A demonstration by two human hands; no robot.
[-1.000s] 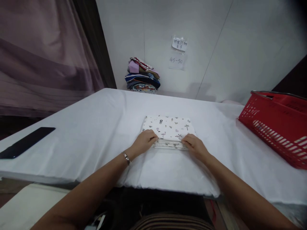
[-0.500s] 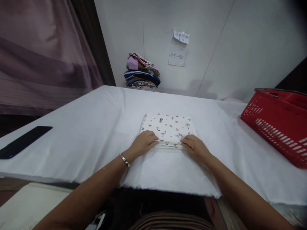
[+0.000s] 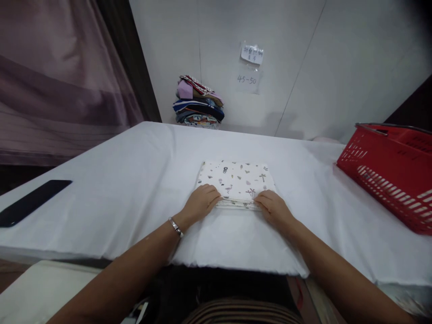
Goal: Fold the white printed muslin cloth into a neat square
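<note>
A folded white cloth (image 3: 236, 177) with small printed palms, birds and leaves lies flat on the white-covered table (image 3: 135, 180). Its layered edge faces me. My left hand (image 3: 202, 200) pinches the near left corner, fingers on top and thumb at the edge; a silver bracelet is on that wrist. At the near right corner my right hand (image 3: 274, 206) grips the cloth in the same way, its fingertips on the printed top. The undersides of both corners are hidden by my hands.
A red plastic basket (image 3: 388, 175) stands at the table's right side. A dark flat phone-like object (image 3: 33, 202) lies at the left. Beyond the far edge, a pile of folded fabrics (image 3: 199, 105) rests against the wall, with paper notes (image 3: 251, 55) above it.
The view has shifted very slightly. Both hands keep their hold on the cloth, which has not visibly moved on the table.
</note>
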